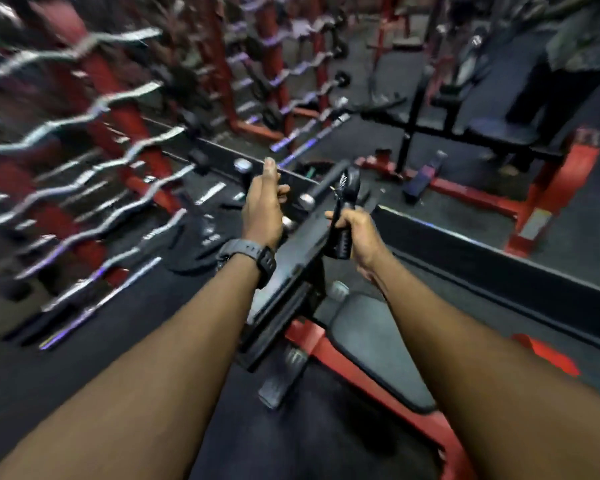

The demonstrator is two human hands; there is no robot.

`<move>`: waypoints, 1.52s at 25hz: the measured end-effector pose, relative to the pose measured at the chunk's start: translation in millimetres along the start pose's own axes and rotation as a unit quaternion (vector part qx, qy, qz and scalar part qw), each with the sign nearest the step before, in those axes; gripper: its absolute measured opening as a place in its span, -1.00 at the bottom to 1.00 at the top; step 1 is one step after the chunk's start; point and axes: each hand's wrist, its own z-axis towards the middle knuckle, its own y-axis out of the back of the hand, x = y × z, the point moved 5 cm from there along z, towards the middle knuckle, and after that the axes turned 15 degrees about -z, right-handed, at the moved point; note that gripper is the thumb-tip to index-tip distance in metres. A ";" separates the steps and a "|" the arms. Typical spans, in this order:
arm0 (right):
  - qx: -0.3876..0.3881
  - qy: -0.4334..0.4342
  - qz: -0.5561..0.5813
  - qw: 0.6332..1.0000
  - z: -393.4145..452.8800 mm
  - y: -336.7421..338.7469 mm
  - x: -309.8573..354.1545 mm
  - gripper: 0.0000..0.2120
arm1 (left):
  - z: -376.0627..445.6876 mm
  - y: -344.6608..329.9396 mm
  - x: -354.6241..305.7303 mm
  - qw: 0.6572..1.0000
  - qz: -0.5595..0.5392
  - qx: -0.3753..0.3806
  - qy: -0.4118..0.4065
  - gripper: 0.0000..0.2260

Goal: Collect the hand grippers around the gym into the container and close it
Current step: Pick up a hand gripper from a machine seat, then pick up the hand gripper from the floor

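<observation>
My right hand (355,233) is closed around a black hand gripper (345,209), holding it upright by one handle with its metal spring at the top. My left hand (262,206), with a dark watch on the wrist, is stretched forward beside it, fingers straight and together, holding nothing. Both hands hover above a black and red bench machine (291,282). No container shows in this view. The picture is blurred by motion.
Racks of chrome curl bars on red frames (111,109) fill the left side. A padded seat (378,344) lies below my hands. Red and black benches (492,133) stand at the back right, where a person's legs (548,88) show. A low black barrier (499,258) runs to the right.
</observation>
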 end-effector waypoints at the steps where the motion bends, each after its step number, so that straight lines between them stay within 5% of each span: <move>1: 0.022 0.020 -0.022 0.999 -6.8 -24.9 34.8 -0.81 | -0.5 21.6 -35.0 0.999 -0.004 -0.022 -0.023 -0.32; 5: 0.083 0.106 -0.086 0.987 -33.3 -131.6 148.7 -0.75 | -17.4 105.2 -160.1 0.988 0.006 -0.093 -0.121 -0.32; 9: 0.096 0.184 -0.102 0.973 -73.9 -245.0 213.9 -0.38 | -62.4 220.9 -249.8 0.969 0.036 -0.170 -0.173 -0.31; 12: 0.143 0.188 -0.100 0.966 -101.4 -322.5 208.9 -0.25 | -108.8 301.6 -275.6 0.956 0.049 -0.209 -0.200 -0.36; 21: 0.278 0.152 -0.136 0.939 -261.4 -510.5 128.4 -0.58 | -271.3 526.8 -292.3 0.921 0.054 -0.338 -0.185 -0.27; 25: 0.317 0.164 -0.144 0.923 -308.6 -586.7 118.1 -0.55 | -307.1 608.9 -306.0 0.908 0.036 -0.370 -0.193 -0.23; 38: 0.389 0.170 -0.128 0.896 -289.0 -825.3 121.9 -0.53 | -236.4 795.4 -320.0 0.872 0.062 -0.454 -0.172 -0.17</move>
